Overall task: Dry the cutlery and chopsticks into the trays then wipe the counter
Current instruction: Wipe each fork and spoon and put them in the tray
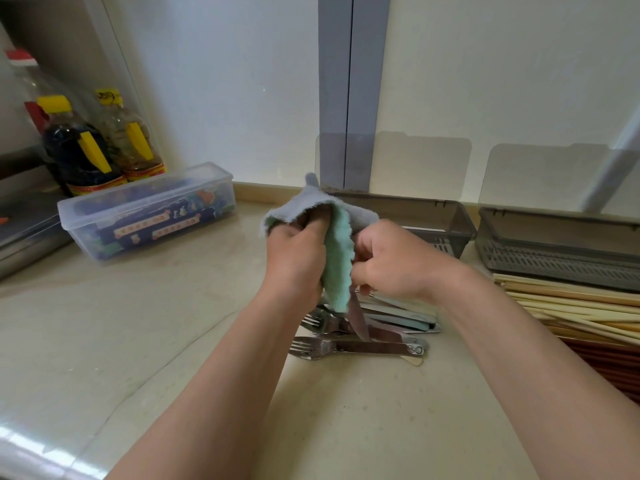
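My left hand (294, 258) grips a grey and green cloth (337, 258) above the counter. Beside it my right hand (398, 261) pinches a metal utensil (356, 317) whose upper end is wrapped in the cloth; its lower end hangs down. Below the hands lies a pile of forks and other cutlery (360, 344). To the right is a heap of pale chopsticks (571, 306), with darker reddish chopsticks (609, 362) under them. Two grey trays with raised lids stand at the back: one (443, 216) behind my hands, another (554, 244) at the right.
A clear plastic box (145, 211) with colourful contents sits on the beige counter (173, 323) at the left. Two sauce bottles (100, 147) stand behind it in the corner. A metal tray edge (24, 244) shows far left. White wall panels close the back.
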Tool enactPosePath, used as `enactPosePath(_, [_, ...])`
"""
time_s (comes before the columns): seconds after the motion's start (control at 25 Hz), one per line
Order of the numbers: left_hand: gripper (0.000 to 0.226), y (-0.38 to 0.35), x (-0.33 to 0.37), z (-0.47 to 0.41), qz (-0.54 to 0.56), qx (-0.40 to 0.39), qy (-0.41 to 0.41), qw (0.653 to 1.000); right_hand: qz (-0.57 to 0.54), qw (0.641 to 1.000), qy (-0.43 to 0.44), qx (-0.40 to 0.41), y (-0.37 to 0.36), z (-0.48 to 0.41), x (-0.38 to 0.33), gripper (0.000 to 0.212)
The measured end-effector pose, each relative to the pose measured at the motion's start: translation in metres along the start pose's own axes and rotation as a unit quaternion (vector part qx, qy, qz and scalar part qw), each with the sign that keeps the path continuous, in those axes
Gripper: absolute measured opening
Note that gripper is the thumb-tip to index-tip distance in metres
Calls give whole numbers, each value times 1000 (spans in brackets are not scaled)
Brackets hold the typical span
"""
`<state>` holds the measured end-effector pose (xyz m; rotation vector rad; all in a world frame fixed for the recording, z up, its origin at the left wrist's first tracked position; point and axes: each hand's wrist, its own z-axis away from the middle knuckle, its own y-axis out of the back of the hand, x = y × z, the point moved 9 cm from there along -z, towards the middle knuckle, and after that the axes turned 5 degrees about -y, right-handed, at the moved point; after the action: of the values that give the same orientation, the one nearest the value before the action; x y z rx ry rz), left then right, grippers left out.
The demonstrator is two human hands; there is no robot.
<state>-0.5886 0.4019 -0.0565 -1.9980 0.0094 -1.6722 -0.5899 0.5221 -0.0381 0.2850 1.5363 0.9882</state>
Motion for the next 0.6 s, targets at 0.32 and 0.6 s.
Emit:
enactPosePath(0.32, [14,-6,-7,7,-7,-27,37,999,78,996,-23,-39,15,11,0,16])
enactPosePath(0.6, [18,-27,-7,25,-134,-177,51,974,-165,974,-21,154,86,15,15,21])
